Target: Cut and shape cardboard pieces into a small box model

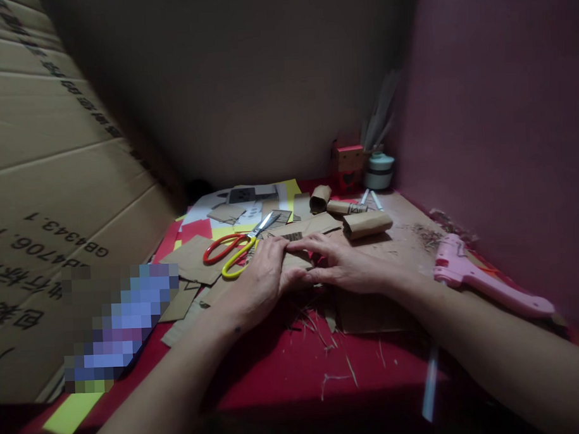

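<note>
At the middle of the table, a small piece of cardboard [295, 261] is held between both hands. My left hand [271, 269] is closed on its left side, with the thumb toward the right hand. My right hand [341, 264] grips it from the right, fingers bent and fingertips close to the left hand's. The hands hide much of the piece. Just left of and behind my left hand lie scissors [245, 244] with one red and one yellow handle, blades pointing away. Flat cardboard scraps [196, 259] lie beside them.
Rolled cardboard tubes [368, 225] lie behind the right hand. A pink glue gun [486, 276] rests at the right. Paper sheets [208, 204], a red box figure [348, 167] and a pale blue pot [379, 169] are at the back. A large carton [70, 186] leans at left.
</note>
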Demonstrator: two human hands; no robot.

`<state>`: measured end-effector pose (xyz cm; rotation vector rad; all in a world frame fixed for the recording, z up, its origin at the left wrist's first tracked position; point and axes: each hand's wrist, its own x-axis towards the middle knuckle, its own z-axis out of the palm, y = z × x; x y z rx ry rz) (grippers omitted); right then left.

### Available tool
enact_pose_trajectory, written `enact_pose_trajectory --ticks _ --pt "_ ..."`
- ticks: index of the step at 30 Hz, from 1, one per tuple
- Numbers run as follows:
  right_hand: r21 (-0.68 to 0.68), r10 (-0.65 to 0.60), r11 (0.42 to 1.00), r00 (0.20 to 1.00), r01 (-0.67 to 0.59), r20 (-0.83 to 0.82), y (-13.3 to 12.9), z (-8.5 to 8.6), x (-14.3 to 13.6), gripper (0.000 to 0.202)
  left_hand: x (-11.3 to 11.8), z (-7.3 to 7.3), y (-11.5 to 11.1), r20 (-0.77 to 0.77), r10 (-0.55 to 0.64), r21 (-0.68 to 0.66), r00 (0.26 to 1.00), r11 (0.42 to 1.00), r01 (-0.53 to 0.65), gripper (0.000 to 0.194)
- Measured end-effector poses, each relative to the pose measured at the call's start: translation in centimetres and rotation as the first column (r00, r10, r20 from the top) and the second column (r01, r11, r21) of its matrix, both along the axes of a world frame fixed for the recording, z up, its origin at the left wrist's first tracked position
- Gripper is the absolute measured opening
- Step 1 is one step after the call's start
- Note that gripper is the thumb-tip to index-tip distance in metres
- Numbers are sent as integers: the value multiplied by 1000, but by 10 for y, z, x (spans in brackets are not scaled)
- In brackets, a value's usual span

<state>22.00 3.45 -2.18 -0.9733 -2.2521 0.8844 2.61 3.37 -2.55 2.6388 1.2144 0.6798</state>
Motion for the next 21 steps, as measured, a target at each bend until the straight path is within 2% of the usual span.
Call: enact_pose_trajectory --ticks 4,9,16,21 --pt "-50 -18 999 1000 18 -6 -2 1 -1 48 -1 1 1 31 -33 -22 999 999 34 36" --pt "-47 -15 999 999 13 -50 0 -3 -1 50 -8 3 3 93 -115 -90 989 988 123 44" --pt "-52 -50 998 998 48 -42 0 -5 -1 50 -13 -2 4 75 -38 -136 996 990 48 62" --pt "-42 -48 998 998 47 -29 0 -4 -2 53 -17 -5 6 33 -104 -115 994 988 107 58"
